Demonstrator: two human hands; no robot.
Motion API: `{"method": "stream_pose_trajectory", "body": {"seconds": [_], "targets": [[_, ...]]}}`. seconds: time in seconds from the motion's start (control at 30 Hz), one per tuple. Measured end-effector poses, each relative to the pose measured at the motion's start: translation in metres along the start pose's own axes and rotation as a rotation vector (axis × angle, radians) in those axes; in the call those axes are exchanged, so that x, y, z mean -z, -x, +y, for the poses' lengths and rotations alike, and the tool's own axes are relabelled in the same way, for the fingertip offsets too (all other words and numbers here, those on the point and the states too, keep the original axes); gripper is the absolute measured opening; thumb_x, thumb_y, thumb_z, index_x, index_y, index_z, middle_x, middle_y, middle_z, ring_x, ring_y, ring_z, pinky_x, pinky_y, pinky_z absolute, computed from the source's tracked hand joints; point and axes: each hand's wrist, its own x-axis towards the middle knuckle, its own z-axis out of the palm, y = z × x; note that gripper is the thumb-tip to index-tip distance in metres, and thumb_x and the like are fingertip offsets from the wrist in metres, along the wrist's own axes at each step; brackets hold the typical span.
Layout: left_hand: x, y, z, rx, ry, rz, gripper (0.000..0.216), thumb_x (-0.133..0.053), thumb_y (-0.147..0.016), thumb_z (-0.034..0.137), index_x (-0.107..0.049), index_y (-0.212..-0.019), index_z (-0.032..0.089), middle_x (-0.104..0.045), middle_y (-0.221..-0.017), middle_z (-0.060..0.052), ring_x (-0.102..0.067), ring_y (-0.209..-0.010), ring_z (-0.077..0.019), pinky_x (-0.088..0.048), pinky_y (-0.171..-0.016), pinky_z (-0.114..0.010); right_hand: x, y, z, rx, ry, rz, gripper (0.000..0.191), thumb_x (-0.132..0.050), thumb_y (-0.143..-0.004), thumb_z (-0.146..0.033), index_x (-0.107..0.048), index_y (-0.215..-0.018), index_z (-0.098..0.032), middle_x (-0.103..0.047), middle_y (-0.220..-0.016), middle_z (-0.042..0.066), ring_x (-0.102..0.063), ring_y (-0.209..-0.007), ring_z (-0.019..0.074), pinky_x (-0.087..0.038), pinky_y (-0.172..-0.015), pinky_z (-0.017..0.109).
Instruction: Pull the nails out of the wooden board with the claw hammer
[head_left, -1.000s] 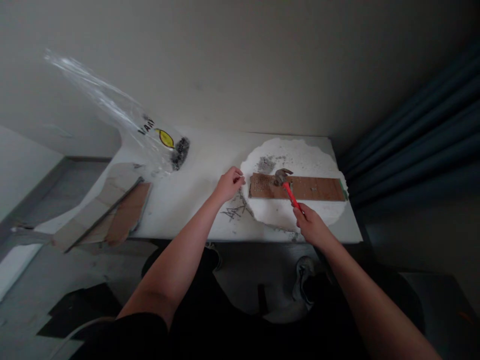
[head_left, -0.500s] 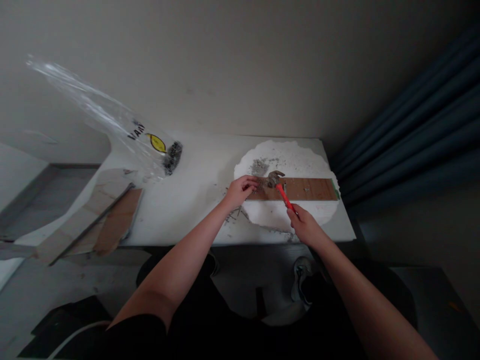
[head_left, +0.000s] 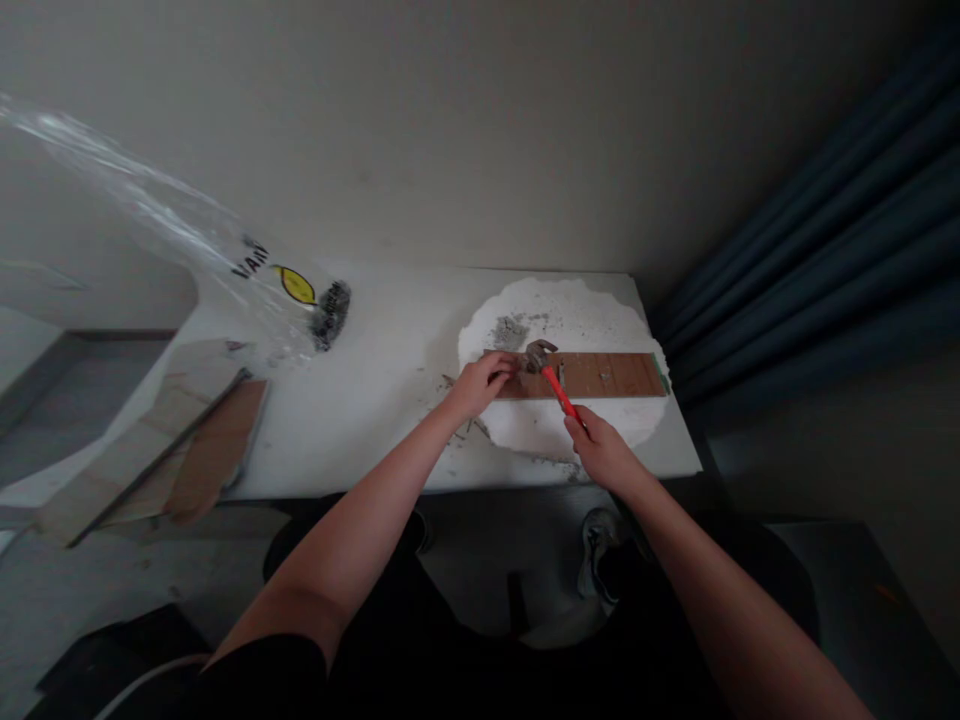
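My right hand [head_left: 598, 443] is closed round the red handle of a claw hammer [head_left: 557, 386]. The hammer's head is over the left part of a brown wooden plank [head_left: 622, 374]; whether it touches the plank I cannot tell. My left hand [head_left: 480, 385] is at the plank's left end, its bent fingers close beside the hammer head. Thumb and fingertips are drawn together, and what they hold, if anything, is too small to make out. Beneath the plank is a round white sheet [head_left: 577, 310] with an uneven edge. Grey crumbs [head_left: 508, 332] are scattered over it.
To the left on the white table [head_left: 390, 400] stands a clear plastic bag [head_left: 255, 290] with dark bits at its bottom. Broken brown boards [head_left: 214, 445] overhang the front left edge. Dark blue curtains [head_left: 840, 230] hang at the right, and a wall rises behind.
The whole view has shifted slightly, so most things appear further left. The hammer head is now a little closer to my left fingers. Both hands keep nearly the same pose.
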Motion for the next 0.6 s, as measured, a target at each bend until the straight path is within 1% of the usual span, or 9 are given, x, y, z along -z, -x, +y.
{"method": "stream_pose_trajectory", "body": {"seconds": [0.1, 0.2, 0.3, 0.37, 0.47, 0.53, 0.6], "targets": [[-0.0011, -0.0007, 0.0011, 0.004, -0.003, 0.004, 0.028, -0.051, -0.091, 0.011, -0.062, -0.115, 0.018, -0.074, -0.114, -0.008, -0.069, -0.108, -0.0178, -0.053, -0.1, -0.035, -0.0001, 0.0003, 0.0005, -0.005, -0.004, -0.001, 0.029, -0.037, -0.099, -0.042, -0.055, -0.105, -0.021, -0.061, -0.079, 0.003, -0.056, -0.066, 0.0181, -0.039, -0.061, 0.028], [-0.0019, -0.0009, 0.001, 0.016, 0.034, 0.031, 0.026, -0.049, -0.091, 0.012, -0.064, -0.112, 0.017, -0.074, -0.111, -0.008, -0.071, -0.103, -0.0168, -0.054, -0.096, -0.033, 0.0004, 0.0007, 0.0001, -0.008, 0.005, 0.002, 0.03, -0.037, -0.099, -0.043, -0.056, -0.104, -0.02, -0.061, -0.079, 0.003, -0.056, -0.067, 0.0184, -0.039, -0.062, 0.028], [-0.0004, -0.0009, -0.0004, 0.058, 0.043, 0.112, 0.018, -0.056, -0.092, 0.02, -0.067, -0.105, 0.017, -0.076, -0.105, -0.007, -0.072, -0.097, -0.018, -0.054, -0.092, -0.033, 0.0013, 0.0007, -0.0011, -0.015, 0.012, -0.003, 0.029, -0.037, -0.099, -0.043, -0.056, -0.105, -0.02, -0.06, -0.077, 0.003, -0.056, -0.066, 0.0185, -0.039, -0.062, 0.028], [0.0019, -0.0009, -0.0012, 0.092, 0.026, 0.145, 0.016, -0.06, -0.091, 0.026, -0.069, -0.102, 0.018, -0.076, -0.099, -0.006, -0.071, -0.093, -0.0188, -0.054, -0.089, -0.034, 0.0018, 0.0006, -0.0017, -0.019, 0.014, -0.008, 0.029, -0.037, -0.099, -0.042, -0.055, -0.105, -0.02, -0.06, -0.076, 0.003, -0.055, -0.066, 0.0183, -0.039, -0.062, 0.028], [0.005, -0.0007, -0.0018, 0.044, -0.038, 0.138, 0.015, -0.063, -0.09, 0.03, -0.073, -0.096, 0.019, -0.075, -0.098, -0.006, -0.069, -0.095, -0.0196, -0.052, -0.089, -0.035, 0.002, 0.0004, -0.0021, -0.019, 0.016, -0.009, 0.029, -0.037, -0.099, -0.042, -0.055, -0.105, -0.02, -0.06, -0.076, 0.002, -0.055, -0.066, 0.018, -0.039, -0.062, 0.028], [0.0055, 0.0001, -0.0025, 0.006, -0.069, 0.121, 0.016, -0.064, -0.089, 0.031, -0.074, -0.095, 0.02, -0.074, -0.1, -0.006, -0.067, -0.096, -0.0194, -0.051, -0.09, -0.035, 0.0019, 0.0005, -0.0022, -0.017, 0.021, -0.011, 0.029, -0.038, -0.1, -0.043, -0.055, -0.105, -0.02, -0.06, -0.076, 0.002, -0.055, -0.066, 0.018, -0.039, -0.062, 0.028], [0.0047, 0.0013, -0.0032, 0.026, -0.075, 0.103, 0.017, -0.064, -0.089, 0.032, -0.074, -0.097, 0.02, -0.074, -0.098, -0.005, -0.067, -0.092, -0.0187, -0.051, -0.086, -0.034, 0.0017, 0.0008, -0.0023, -0.012, 0.024, -0.013, 0.03, -0.037, -0.1, -0.043, -0.056, -0.105, -0.02, -0.06, -0.076, 0.002, -0.056, -0.067, 0.018, -0.039, -0.063, 0.028]]}}
